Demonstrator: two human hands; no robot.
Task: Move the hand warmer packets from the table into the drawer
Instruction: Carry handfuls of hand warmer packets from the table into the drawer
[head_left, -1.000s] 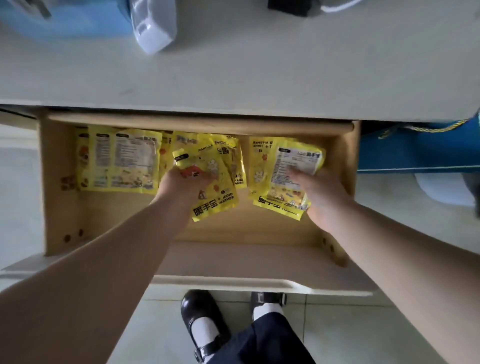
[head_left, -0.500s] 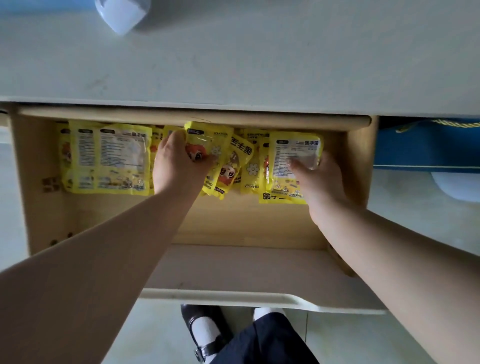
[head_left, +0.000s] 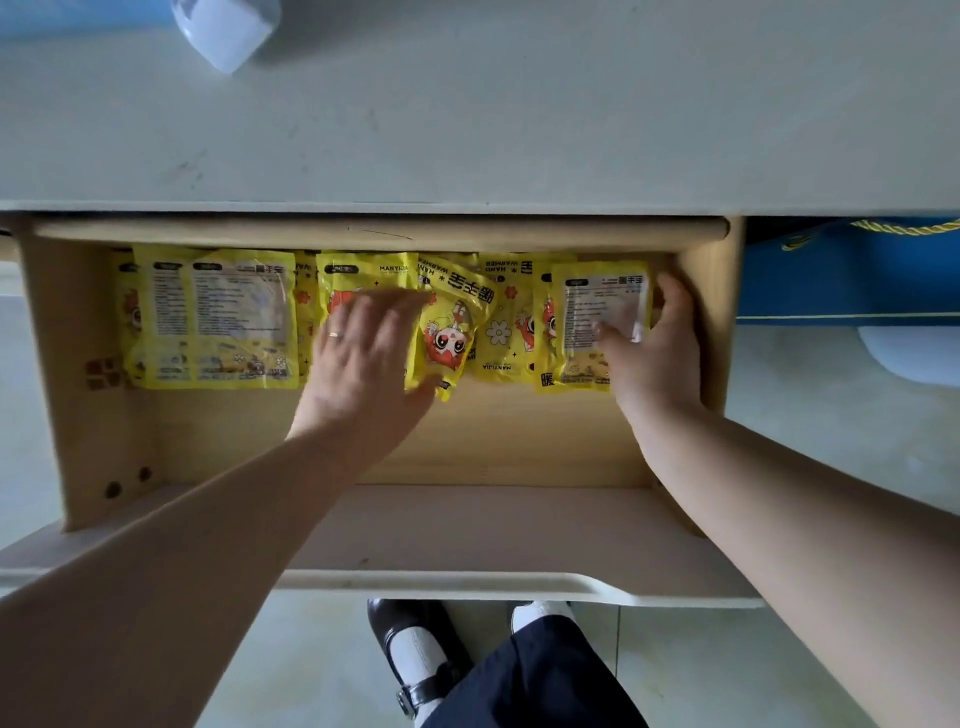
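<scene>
Several yellow hand warmer packets lie in a row along the back of the open wooden drawer (head_left: 519, 431), under the pale table (head_left: 519, 130). A stack of packets (head_left: 218, 317) lies text side up at the left. My left hand (head_left: 363, 358) rests flat with straight fingers on the middle packets (head_left: 452, 332). My right hand (head_left: 660, 358) holds the rightmost packet (head_left: 597, 306) near the drawer's right wall, with the thumb on its face and the fingers along its right edge.
A white object (head_left: 226, 28) sits at the table's far left edge. A blue bag (head_left: 841, 275) with a yellow rope stands right of the drawer, a white round thing (head_left: 909, 358) below it. My shoe (head_left: 410, 649) is on the floor below the drawer front.
Both hands have pushed the packets from the drawer's middle toward its back. My left hand has flattened out on the middle packets. The right packet now lies against the back right corner.
</scene>
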